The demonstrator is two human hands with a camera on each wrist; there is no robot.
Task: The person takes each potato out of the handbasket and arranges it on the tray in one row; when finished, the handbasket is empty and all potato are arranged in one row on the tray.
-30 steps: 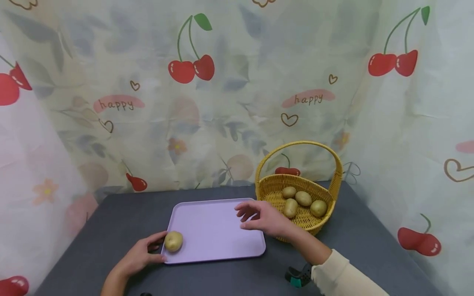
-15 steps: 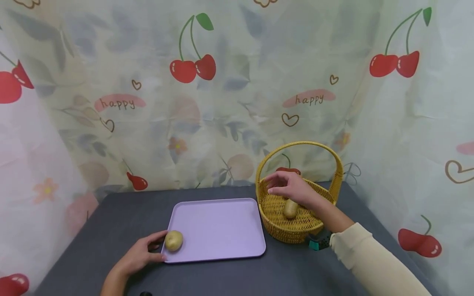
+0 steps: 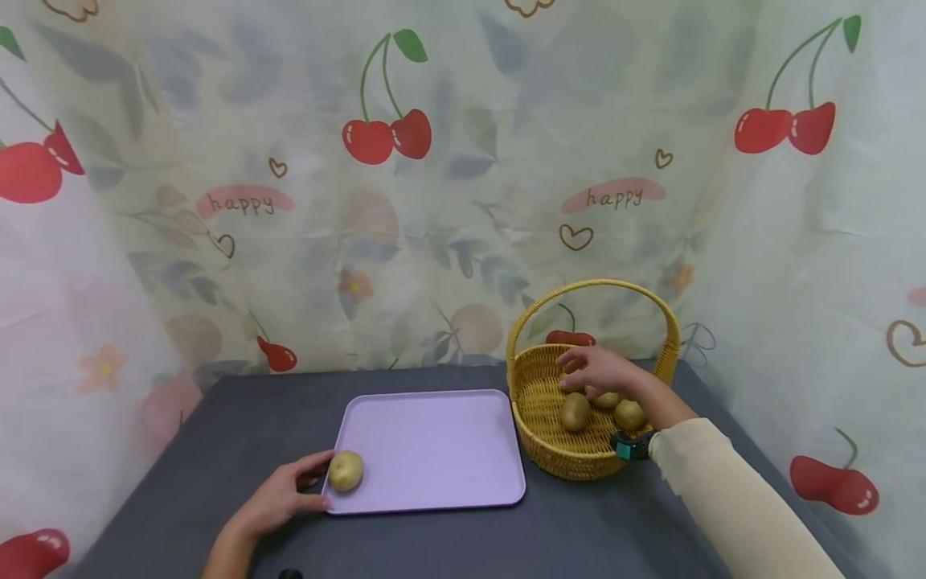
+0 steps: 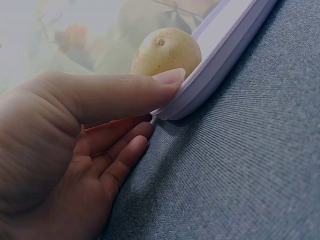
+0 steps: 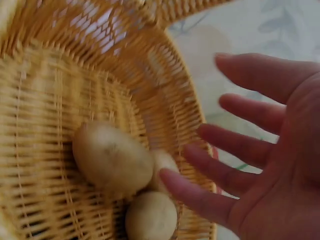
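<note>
While the left hand (image 3: 276, 500) held the tray (image 3: 443, 450) cornerwise between thumb and forefinger, I observed the right hand (image 3: 606, 372), fingers spread, over potatoes (image 3: 575, 412) in the basket (image 3: 571, 465).

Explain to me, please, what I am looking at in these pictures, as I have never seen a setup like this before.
There is no robot here: a person works with two bare hands. The wide view comes from a camera worn on the head, looking forward and down; the close views come from a camera on each wrist. On the dark table lie a lilac tray, with one potato at its left end, and, to the right, a wicker basket containing more potatoes. The left hand touches the tray's left edge, beside the potato. The right hand is over the basket, fingers apart, holding nothing.
</note>
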